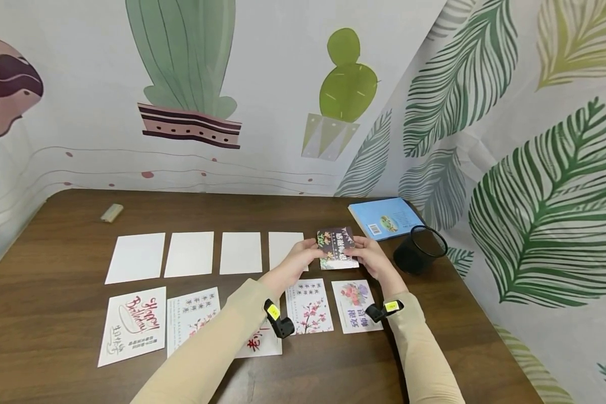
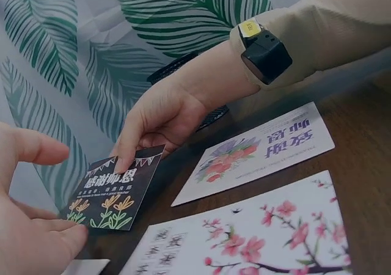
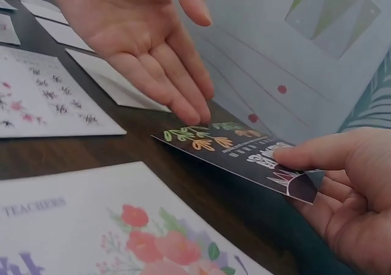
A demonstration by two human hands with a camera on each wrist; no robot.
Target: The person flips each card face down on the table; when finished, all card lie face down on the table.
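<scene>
My right hand [image 1: 376, 259] pinches a dark greeting card [image 1: 333, 241] with white lettering and drawn flowers, thumb on its face and fingers below. In the right wrist view, the card [image 3: 232, 156] is tilted above the table. Fingers extended and palm showing, my left hand [image 3: 153, 49] has its fingertips right at the card's opposite edge. The left wrist view shows that same hand [image 2: 36, 208] with thumb and fingers spread apart. Below the dark card in the head view, a strip of white card [image 1: 339, 265] shows.
White blank cards [image 1: 240, 252] form a back row. Printed cards lie in front, including a birthday card [image 1: 133, 325], a blossom card [image 1: 310, 308] and a bouquet card [image 1: 350, 294]. A blue book [image 1: 384, 216], black mesh cup [image 1: 416, 252] and small eraser-like block [image 1: 112, 213] stand farther out.
</scene>
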